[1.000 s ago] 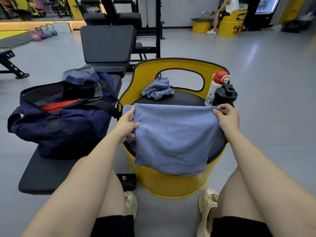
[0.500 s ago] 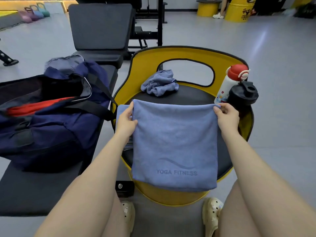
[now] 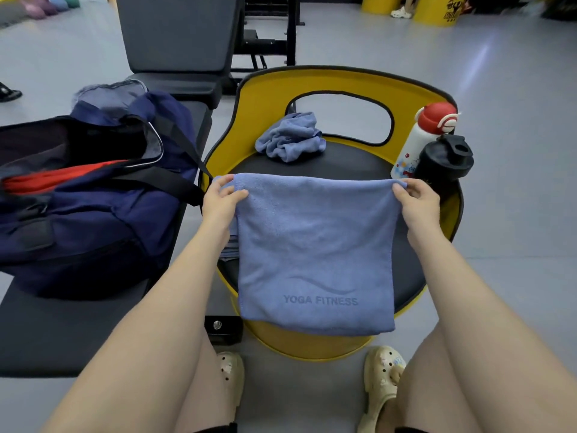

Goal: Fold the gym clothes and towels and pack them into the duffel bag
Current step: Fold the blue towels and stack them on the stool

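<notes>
both hands, left hand (image 3: 223,201) and right hand (image 3: 416,203), pinch the blue towel (image 3: 315,254) corners over the yellow stool (image 3: 265,98); fold incomplete. crumpled towel (image 3: 290,140) unfolded; duffel bag (image 3: 93,195) open, partly packed.

Bare black seat (image 3: 352,170) lies open between the crumpled cloth (image 3: 288,140) at the back and the two bottles (image 3: 434,148) at the right rim. Yellow backrest (image 3: 327,82) walls the far side. Leftward, duffel bag (image 3: 93,207) mouth gapes on the bench (image 3: 46,332), its black strap (image 3: 162,176) crossing the opening.
</notes>
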The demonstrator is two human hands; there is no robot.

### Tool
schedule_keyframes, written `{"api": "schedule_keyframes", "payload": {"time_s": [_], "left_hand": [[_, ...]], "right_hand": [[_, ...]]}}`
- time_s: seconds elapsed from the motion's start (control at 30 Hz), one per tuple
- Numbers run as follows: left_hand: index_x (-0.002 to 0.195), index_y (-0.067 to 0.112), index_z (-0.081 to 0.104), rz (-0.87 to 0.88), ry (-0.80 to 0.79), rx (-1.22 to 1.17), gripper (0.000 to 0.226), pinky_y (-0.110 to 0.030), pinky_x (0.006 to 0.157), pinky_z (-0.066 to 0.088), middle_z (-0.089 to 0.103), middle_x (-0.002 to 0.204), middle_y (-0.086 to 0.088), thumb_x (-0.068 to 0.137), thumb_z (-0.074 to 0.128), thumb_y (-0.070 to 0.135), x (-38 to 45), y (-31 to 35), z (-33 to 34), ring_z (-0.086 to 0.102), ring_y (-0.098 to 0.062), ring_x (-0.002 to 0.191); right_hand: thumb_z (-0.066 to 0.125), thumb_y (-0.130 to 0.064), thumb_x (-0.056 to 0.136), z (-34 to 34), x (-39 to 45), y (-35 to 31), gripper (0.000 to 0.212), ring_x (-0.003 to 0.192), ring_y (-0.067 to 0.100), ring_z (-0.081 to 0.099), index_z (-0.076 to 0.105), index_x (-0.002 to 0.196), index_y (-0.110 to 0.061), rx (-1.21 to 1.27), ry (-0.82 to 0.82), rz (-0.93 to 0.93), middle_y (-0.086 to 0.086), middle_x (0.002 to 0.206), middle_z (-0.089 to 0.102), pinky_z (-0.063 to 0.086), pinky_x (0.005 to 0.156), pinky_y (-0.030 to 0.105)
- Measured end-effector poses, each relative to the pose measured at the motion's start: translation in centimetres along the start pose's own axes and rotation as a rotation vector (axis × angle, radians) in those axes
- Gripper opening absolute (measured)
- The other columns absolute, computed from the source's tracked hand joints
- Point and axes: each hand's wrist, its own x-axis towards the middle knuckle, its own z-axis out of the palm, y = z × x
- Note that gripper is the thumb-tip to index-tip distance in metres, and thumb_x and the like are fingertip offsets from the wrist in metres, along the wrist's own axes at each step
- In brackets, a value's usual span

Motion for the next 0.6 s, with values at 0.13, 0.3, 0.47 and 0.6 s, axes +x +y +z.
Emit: {"api": "schedule_keyframes", "payload": {"time_s": [0.13,0.3,0.47,0.6], "left_hand": [[0.111,0.011,0.058,0.053,-0.033,0.033,0.026,-0.026,0.079,0.049,0.061,0.095,0.0,0.088,0.056,-0.002,-1.7,0.1,-1.0,0.057,-0.018,0.097],[0.077,0.015,0.057,0.104,-0.118,0.171,0.024,-0.028,0.073,0.047,0.057,0.079,-0.002,0.086,0.053,-0.007,-4.0,-0.3,-2.6,0.054,-0.019,0.083],[0.072,0.015,0.055,0.109,-0.21,0.35,0.026,-0.033,0.076,0.042,0.055,0.082,-0.009,0.084,0.052,-0.009,-5.7,-0.5,-3.8,0.05,-0.022,0.084],[0.069,0.013,0.054,0.075,-0.195,0.365,0.029,-0.028,0.073,0.043,0.058,0.085,-0.011,0.083,0.049,-0.011,-7.7,-1.9,-4.0,0.052,-0.021,0.084]], "right_hand": [[0.057,-0.017,0.096,-1.2,-1.1,0.1,0.007,0.109,0.019,0.055,0.059,0.102,-0.019,-0.011,-0.078,-0.021,0.005,0.114,0.062,0.048,0.092,0.031],[0.056,-0.011,0.095,-3.4,-3.0,0.2,0.009,0.097,0.017,0.057,0.059,0.092,-0.019,-0.064,-0.183,-0.071,0.004,0.097,0.063,0.046,0.088,0.033],[0.055,-0.006,0.094,-5.0,-5.0,0.3,0.008,0.088,0.021,0.057,0.06,0.092,-0.013,-0.205,-0.353,-0.084,0.004,0.084,0.062,0.047,0.085,0.037],[0.055,-0.007,0.094,-5.9,-6.7,0.9,0.013,0.086,0.023,0.058,0.061,0.087,-0.016,-0.283,-0.379,-0.052,0.007,0.085,0.063,0.049,0.088,0.042]]}}
